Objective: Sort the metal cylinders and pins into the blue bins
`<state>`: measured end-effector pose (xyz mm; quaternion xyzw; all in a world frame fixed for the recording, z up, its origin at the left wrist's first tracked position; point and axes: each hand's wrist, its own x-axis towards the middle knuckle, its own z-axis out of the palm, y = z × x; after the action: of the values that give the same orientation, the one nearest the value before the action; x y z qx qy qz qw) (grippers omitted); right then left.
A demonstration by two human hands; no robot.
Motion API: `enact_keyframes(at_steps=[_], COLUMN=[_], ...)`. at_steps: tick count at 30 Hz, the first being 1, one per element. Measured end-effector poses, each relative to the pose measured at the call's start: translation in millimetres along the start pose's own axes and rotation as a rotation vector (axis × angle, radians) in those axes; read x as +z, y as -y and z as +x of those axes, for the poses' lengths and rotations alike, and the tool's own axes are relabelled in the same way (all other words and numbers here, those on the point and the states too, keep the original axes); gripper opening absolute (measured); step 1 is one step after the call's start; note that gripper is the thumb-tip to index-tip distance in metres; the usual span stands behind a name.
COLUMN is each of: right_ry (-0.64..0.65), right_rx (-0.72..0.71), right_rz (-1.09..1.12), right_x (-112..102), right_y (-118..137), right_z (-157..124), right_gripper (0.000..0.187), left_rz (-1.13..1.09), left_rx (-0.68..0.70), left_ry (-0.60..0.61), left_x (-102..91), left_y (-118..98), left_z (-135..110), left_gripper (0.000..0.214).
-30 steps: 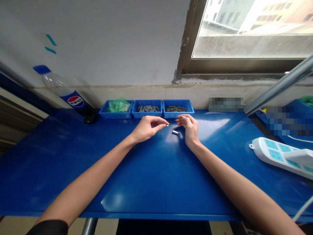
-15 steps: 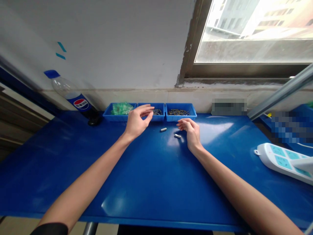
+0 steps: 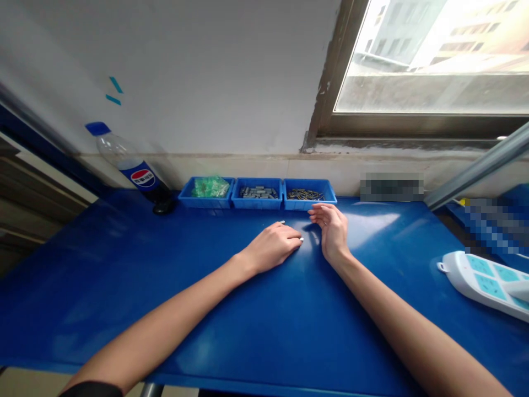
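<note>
My left hand (image 3: 273,246) is low over the table, thumb and fingers closed on a small metal cylinder (image 3: 301,239) whose bright end sticks out at the fingertips. A second small metal cylinder (image 3: 282,222) lies just behind the knuckles, mostly hidden by the hand. Upright on its edge, my right hand (image 3: 334,231) rests to the right with loosely bent fingers and nothing visible in them. Its fingertips are close to the front of a blue bin (image 3: 309,205) of thin brass-coloured and dark screw-like pieces. Beside that, the middle blue bin (image 3: 258,204) holds several grey metal cylinders.
A left blue bin (image 3: 205,203) contains green clear plastic bags (image 3: 211,187). Further left stands a cola bottle (image 3: 140,175) by the wall. On the right lies a white power strip (image 3: 487,281), with a grey metal bar (image 3: 475,165) rising behind it. All this is on a blue table (image 3: 264,325).
My left hand has come down from above the middle bin, toward me and right, and closed on a metal cylinder. The right hand has barely moved. The view has shifted slightly.
</note>
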<state>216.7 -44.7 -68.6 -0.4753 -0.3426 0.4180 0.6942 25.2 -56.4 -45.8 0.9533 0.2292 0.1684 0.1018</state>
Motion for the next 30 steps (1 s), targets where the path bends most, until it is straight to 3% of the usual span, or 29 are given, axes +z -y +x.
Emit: enact_keyframes(at_steps=[5,10,18,23,30], right_ry=[0.004,0.009,0.028,0.042,0.056], right_rx=[0.003,0.012,0.014,0.01,0.025], right_rz=[0.002,0.014,0.008,0.005,0.016], right_x=[0.3,-0.5,-0.5,-1.1,-0.6], right_y=[0.6,0.2,-0.1,-0.6,0.7], right_z=[0.1,-0.1,-1.4,-1.5,-2.0], right_gripper=[0.016,0.017,0.017,0.017,0.016], left_rz=[-0.208,-0.552,-0.973,-0.977,-0.712], left_rx=[-0.14,-0.329,-0.499,-0.517,-0.515], left_ry=[-0.126,-0.272,-0.366,-0.404,-0.477], left_x=[-6.8,-16.2,-21.1,-30.8,-57.0], left_y=[12.6,13.0,22.0,25.6,41.6], left_z=[-2.3,0.5,4.6,3.6,-3.1], left_gripper=[0.023,0.016,0.035,0.041,0.03])
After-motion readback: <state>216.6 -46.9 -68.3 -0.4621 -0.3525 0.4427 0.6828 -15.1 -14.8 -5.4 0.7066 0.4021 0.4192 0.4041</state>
